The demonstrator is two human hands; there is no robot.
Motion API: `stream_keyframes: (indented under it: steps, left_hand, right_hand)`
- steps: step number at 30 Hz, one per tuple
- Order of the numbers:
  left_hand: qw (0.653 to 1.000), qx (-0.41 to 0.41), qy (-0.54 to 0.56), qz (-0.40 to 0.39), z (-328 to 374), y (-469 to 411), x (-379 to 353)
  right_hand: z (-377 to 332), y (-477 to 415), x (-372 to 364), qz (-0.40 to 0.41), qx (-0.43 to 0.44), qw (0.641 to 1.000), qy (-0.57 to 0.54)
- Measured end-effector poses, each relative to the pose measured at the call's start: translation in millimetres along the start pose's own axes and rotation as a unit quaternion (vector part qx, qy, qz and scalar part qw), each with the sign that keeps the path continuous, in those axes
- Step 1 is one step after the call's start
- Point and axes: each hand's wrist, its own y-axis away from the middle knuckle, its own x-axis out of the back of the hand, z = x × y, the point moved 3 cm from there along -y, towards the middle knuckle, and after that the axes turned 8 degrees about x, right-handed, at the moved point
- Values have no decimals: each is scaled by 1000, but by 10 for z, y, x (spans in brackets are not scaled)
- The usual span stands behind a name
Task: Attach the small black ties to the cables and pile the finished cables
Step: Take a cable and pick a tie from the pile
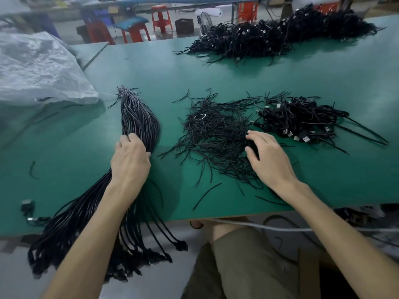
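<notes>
A long bundle of black cables [138, 117] lies on the green table [151, 67], its ends hanging over the front edge. My left hand [129, 156] rests on the bundle with fingers curled into the strands. A loose heap of small black ties [213, 134] lies in the middle. My right hand [269, 156] sits at the heap's right edge, fingers bent over the ties; what it pinches is hidden. A small pile of coiled, tied cables [302, 119] with USB plugs lies to the right. A much larger pile of cables [280, 37] lies at the far side.
A crumpled white plastic sack [36, 70] sits at the left edge. Stray ties [206, 195] lie near the front edge. A white cable [259, 226] runs below the table front. Red stools [160, 17] stand beyond the table.
</notes>
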Motion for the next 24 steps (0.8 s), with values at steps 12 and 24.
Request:
stream_keyframes:
  steps: [12,24]
  left_hand:
    - [1000,26,15,1,-31,-66,33]
    - [997,17,-65,-36,-11,-247,-36]
  right_hand:
    - [1,17,-7,1,0,1000,11]
    - [-9,34,16,6,-2,1000,10]
